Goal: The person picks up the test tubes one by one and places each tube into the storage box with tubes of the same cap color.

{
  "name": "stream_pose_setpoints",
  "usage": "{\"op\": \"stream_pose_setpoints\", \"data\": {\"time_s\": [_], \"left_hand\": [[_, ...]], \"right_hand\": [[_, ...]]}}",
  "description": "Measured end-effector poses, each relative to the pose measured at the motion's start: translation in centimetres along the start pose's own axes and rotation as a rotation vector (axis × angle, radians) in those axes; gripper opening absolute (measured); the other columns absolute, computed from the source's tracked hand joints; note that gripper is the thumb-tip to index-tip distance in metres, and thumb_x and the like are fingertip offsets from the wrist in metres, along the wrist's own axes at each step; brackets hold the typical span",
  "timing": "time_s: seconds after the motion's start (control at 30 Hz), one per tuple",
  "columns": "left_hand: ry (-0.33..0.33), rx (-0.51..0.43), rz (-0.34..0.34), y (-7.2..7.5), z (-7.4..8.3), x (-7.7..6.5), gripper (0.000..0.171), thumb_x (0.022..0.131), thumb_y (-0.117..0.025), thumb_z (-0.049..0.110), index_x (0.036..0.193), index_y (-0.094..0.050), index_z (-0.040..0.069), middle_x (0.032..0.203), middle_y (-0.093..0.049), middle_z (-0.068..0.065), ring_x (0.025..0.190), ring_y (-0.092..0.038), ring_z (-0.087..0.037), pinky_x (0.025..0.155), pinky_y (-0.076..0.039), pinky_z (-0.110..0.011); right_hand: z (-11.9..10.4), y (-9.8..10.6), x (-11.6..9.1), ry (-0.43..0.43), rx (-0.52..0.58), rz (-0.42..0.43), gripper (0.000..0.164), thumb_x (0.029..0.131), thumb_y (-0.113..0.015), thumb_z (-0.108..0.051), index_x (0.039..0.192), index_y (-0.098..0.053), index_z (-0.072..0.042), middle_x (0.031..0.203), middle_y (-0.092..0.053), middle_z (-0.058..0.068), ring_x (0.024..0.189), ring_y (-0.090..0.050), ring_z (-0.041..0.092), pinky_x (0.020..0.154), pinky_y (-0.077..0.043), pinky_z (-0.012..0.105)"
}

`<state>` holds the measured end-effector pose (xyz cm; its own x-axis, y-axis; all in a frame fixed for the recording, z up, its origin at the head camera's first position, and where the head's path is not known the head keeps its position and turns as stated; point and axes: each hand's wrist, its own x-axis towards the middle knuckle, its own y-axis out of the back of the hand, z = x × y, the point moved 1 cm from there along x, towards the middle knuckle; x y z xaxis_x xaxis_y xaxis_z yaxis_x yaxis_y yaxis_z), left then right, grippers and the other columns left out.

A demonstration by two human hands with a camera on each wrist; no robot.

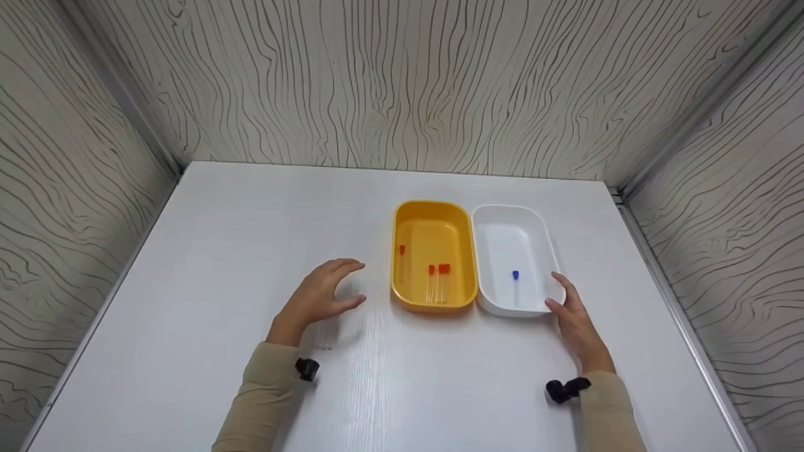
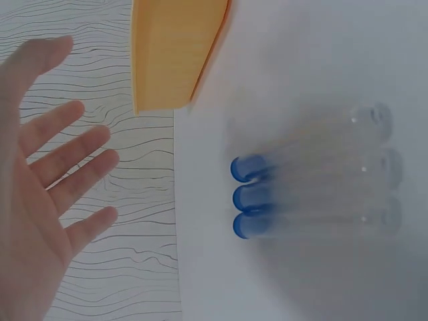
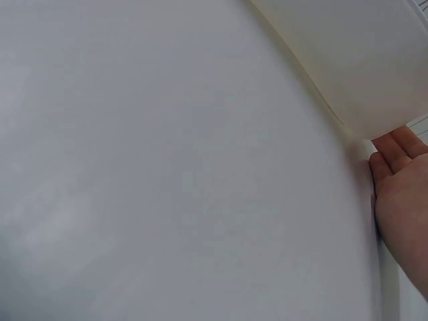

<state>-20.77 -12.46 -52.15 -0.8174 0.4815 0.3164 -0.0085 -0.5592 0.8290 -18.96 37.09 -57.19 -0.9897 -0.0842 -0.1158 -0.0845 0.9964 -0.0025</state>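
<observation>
My left hand [image 1: 317, 295] is held over the table left of the yellow tray [image 1: 430, 232], its fingers spread and nothing between them. Under that wrist lie three clear tubes [image 1: 324, 339] side by side; the left wrist view shows their blue caps [image 2: 251, 198]. At the front right corner of the white tray [image 1: 510, 229], my right hand [image 1: 575, 320] grips the rim, thumb on the near side and fingers along the outer wall. Inside the white tray lies one tube with a blue cap [image 1: 516, 275].
Several tubes with red caps [image 1: 431, 270] lie in the yellow tray, one of them apart at its left wall. Both trays stand side by side on the white table [image 1: 264, 213]. Wood-patterned panels [image 1: 389, 88] wall in the back and sides.
</observation>
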Motion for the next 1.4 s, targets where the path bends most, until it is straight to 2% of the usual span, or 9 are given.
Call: {"op": "stream_pose_setpoints", "data": {"time_s": [0.2, 0.47, 0.67, 1.0, 1.4], "left_hand": [[-0.028, 0.024, 0.011, 0.3, -0.4, -1.3, 0.059, 0.081, -0.074, 0.037, 0.131, -0.058, 0.010, 0.132, -0.061, -0.010, 0.124, -0.057, -0.029, 0.106, -0.048, -0.046], [0.026, -0.014, -0.030, 0.2, -1.2, -3.2, 0.063, 0.078, -0.075, 0.039, 0.132, -0.057, 0.011, 0.133, -0.060, -0.011, 0.127, -0.055, -0.030, 0.107, -0.047, -0.047], [0.024, -0.026, -0.053, 0.0, -2.0, -4.5, 0.066, 0.075, -0.078, 0.040, 0.130, -0.057, 0.008, 0.132, -0.059, -0.014, 0.125, -0.055, -0.032, 0.105, -0.048, -0.050], [0.151, -0.012, -0.139, 0.0, -3.0, -6.1, 0.083, 0.067, -0.082, 0.048, 0.135, -0.054, 0.009, 0.139, -0.053, -0.019, 0.131, -0.049, -0.038, 0.109, -0.041, -0.055], [0.198, -0.020, -0.169, 0.0, -3.8, -6.7, 0.092, 0.058, -0.089, 0.045, 0.134, -0.054, 0.008, 0.142, -0.050, -0.022, 0.136, -0.042, -0.042, 0.114, -0.035, -0.057]], "right_hand": [[0.1, 0.2, 0.1, -0.023, -0.005, -0.002, 0.067, 0.097, -0.045, 0.000, 0.153, -0.010, -0.009, 0.163, 0.021, 0.004, 0.151, 0.021, 0.026, 0.124, 0.011, 0.050], [0.2, 0.2, 0.0, -0.014, 0.000, -0.009, 0.067, 0.097, -0.046, -0.001, 0.153, -0.010, -0.010, 0.163, 0.023, 0.004, 0.150, 0.025, 0.026, 0.123, 0.014, 0.051], [0.2, 0.2, 0.0, -0.016, -0.001, 0.001, 0.067, 0.097, -0.047, -0.001, 0.153, -0.010, -0.009, 0.163, 0.021, 0.004, 0.151, 0.023, 0.026, 0.124, 0.012, 0.050], [0.2, 0.1, 0.1, -0.015, 0.031, -0.009, 0.067, 0.097, -0.046, 0.000, 0.153, -0.011, -0.011, 0.163, 0.021, 0.005, 0.151, 0.022, 0.026, 0.124, 0.013, 0.050], [0.1, 0.2, 0.0, -0.029, 0.017, -0.006, 0.068, 0.097, -0.048, -0.003, 0.153, -0.009, -0.010, 0.163, 0.021, 0.004, 0.151, 0.022, 0.025, 0.124, 0.011, 0.049]]}}
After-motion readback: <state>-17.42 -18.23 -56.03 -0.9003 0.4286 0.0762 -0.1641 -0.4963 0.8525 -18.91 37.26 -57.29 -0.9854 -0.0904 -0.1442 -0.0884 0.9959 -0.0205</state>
